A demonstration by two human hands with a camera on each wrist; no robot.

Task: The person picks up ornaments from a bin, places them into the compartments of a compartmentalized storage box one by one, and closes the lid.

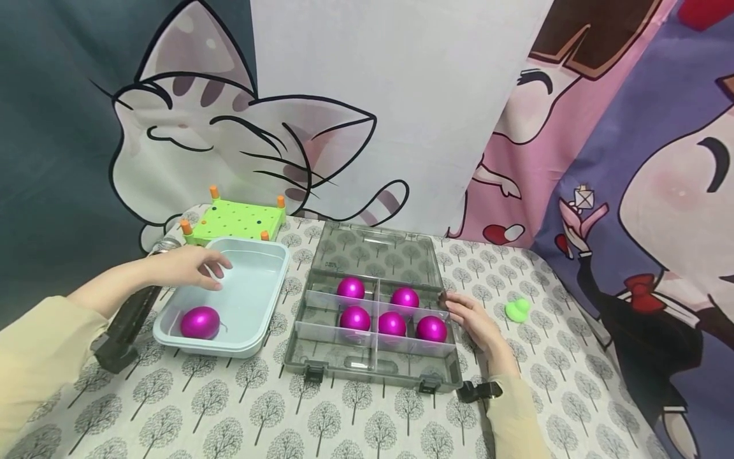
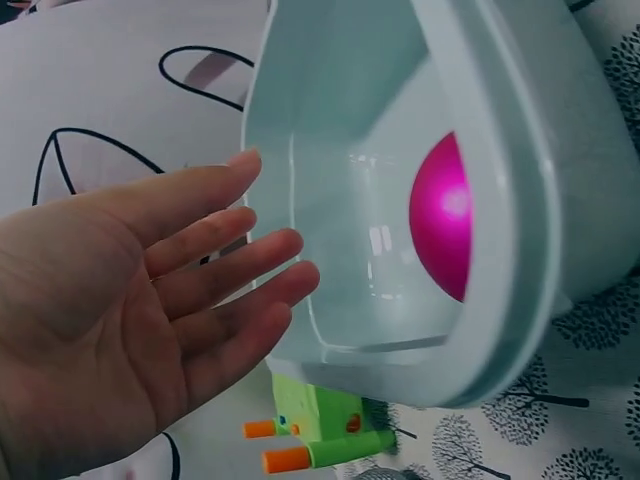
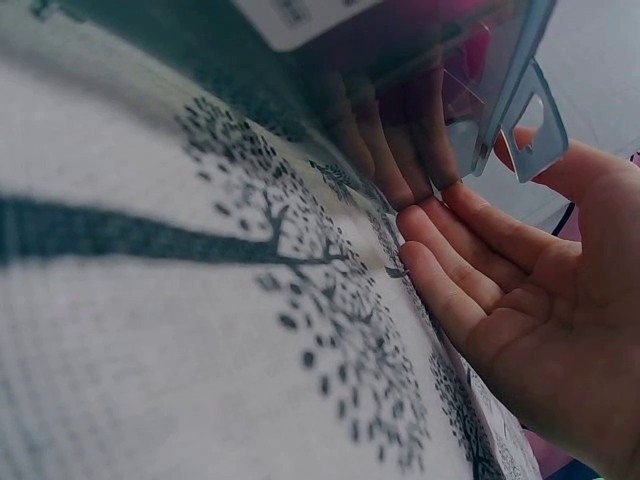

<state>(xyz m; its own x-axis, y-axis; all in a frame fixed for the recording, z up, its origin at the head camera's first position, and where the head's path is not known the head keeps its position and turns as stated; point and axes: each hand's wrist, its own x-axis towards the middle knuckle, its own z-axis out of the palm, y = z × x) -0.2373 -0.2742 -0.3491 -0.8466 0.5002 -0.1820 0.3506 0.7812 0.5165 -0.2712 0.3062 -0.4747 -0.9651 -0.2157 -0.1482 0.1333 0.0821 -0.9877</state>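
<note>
My left hand (image 1: 192, 262) hovers over the left side of a pale blue plastic tub (image 1: 269, 293), fingers spread and loosely bent, nothing in them. Inside the tub's near left corner lies one shiny magenta ball (image 1: 199, 322); the left wrist view shows that ball (image 2: 445, 215) partly behind the rim. A grey see-through compartment box (image 1: 332, 354) stands to the right, lid (image 1: 375, 248) tipped back. Several magenta balls (image 1: 351, 288) sit in its back and middle rows. My right hand (image 1: 474, 320) touches the box's right side (image 3: 400, 130) with extended fingers, thumb by a tab at the edge.
Behind the tub stands a green pegboard-like toy (image 1: 237, 220) with orange pegs. A small green rubber duck (image 1: 518, 310) sits right of my right hand. Tree-patterned cloth (image 1: 321, 421) covers the table. A cartoon-printed curtain (image 1: 401, 127) hangs behind.
</note>
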